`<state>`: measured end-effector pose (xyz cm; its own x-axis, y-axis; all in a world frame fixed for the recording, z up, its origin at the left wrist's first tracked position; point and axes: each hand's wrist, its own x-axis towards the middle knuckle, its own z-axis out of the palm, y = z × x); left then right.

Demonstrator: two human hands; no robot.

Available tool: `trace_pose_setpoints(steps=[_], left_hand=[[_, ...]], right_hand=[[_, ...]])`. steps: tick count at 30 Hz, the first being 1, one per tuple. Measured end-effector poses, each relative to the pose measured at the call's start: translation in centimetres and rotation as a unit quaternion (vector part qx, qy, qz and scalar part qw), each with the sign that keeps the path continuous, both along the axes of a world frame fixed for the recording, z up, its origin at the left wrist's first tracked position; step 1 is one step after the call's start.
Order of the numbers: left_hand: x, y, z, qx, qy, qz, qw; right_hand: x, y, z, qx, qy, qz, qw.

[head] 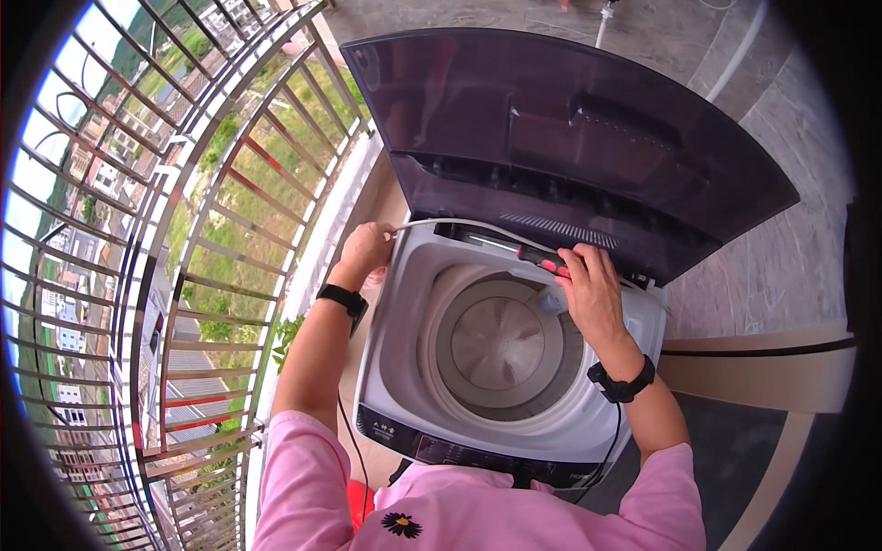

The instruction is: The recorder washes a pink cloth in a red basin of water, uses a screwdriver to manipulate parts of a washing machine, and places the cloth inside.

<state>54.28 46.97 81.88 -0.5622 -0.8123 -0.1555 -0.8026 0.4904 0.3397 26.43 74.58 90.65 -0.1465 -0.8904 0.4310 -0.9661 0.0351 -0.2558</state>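
A top-loading Haier washing machine (394, 358) stands before me with its dark lid (475, 103) raised and the drum (499, 337) showing. At the machine's back left corner, my left hand (368, 251) pinches the end part of a pale grey cable or thin hose (468, 224). This runs along the rear edge to my right hand (594, 293), which is over the back right of the opening. Under the fingers of my right hand lies a screwdriver (541, 262) with a red and black handle, its shaft pointing left. A translucent bluish part (551, 301) shows beside that hand, inside the opening.
A metal balcony railing (186, 275) curves along the left, above a white ledge (331, 227), with a green plant (286, 337) near my left forearm. Tiled wall (758, 206) rises behind and to the right. Thin black cables hang from both wristbands. Something red is low beside my shirt.
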Motion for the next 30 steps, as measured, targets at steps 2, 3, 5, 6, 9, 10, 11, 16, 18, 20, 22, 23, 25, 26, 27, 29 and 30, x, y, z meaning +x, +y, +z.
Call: trace_pose_setpoints(steps=[2, 3, 5, 6, 9, 10, 11, 16, 18, 20, 22, 23, 25, 26, 27, 29, 30], left_hand=[[1.5, -0.5, -0.4, 0.025, 0.011, 0.033, 0.999], [3.3, -1.3, -1.6, 0.010, 0.024, 0.036, 0.999], [2.2, 1.1, 1.4, 0.006, 0.011, 0.070, 0.997], [2.6, 2.2, 3.3, 0.007, 0.031, 0.106, 0.994], [5.7, 5.7, 7.0, -0.014, 0.079, 0.150, 0.985], [6.7, 7.6, 8.7, -0.029, 0.105, 0.140, 0.984], [5.8, 10.5, 11.2, 0.006, 0.155, 0.129, 0.979], [2.8, 20.7, 16.2, 0.169, 0.251, 0.041, 0.952], [2.2, 23.4, 15.8, 0.232, 0.283, -0.014, 0.930], [2.2, 25.0, 13.1, 0.305, 0.377, -0.042, 0.874], [1.2, 27.0, 12.3, 0.427, 0.448, 0.100, 0.779], [0.6, 27.5, 11.6, 0.471, 0.477, 0.183, 0.719], [1.2, 28.0, 10.1, 0.464, 0.586, 0.137, 0.650], [1.7, 28.4, 10.3, 0.464, 0.607, 0.127, 0.632], [2.0, 29.0, 11.2, 0.463, 0.607, 0.129, 0.633], [2.1, 30.7, 12.7, 0.464, 0.599, 0.064, 0.649], [2.2, 31.1, 12.4, 0.466, 0.570, 0.026, 0.677]], right_hand=[[-0.4, 2.3, 1.4, 0.020, -0.041, -0.016, 0.999], [-0.5, 3.6, 2.3, 0.028, -0.061, -0.019, 0.998], [-2.1, 7.8, 3.4, 0.097, -0.193, -0.047, 0.975], [-2.5, 10.0, 3.9, 0.128, -0.307, -0.055, 0.941], [-2.6, 15.2, 3.5, 0.207, -0.541, -0.045, 0.814], [-1.4, 16.0, 3.7, 0.208, -0.642, -0.041, 0.736], [-0.8, 17.2, 3.4, 0.208, -0.677, -0.038, 0.705], [3.7, 16.1, 2.2, 0.202, -0.750, 0.075, 0.625], [6.6, 13.6, 2.7, 0.220, -0.729, 0.098, 0.641], [10.1, 11.6, 2.3, 0.186, -0.716, 0.129, 0.660], [12.9, 10.6, 1.7, 0.096, -0.590, 0.184, 0.780], [13.5, 10.5, 1.1, 0.029, -0.547, 0.213, 0.809], [13.3, 10.5, 0.2, 0.191, -0.689, 0.234, 0.659], [12.6, 10.3, 0.1, 0.241, -0.736, 0.186, 0.605], [11.6, 9.9, 0.3, 0.241, -0.733, 0.164, 0.615], [11.2, 9.6, -0.6, 0.185, -0.783, 0.076, 0.589], [10.6, 9.9, -1.3, 0.271, -0.845, 0.033, 0.461]])
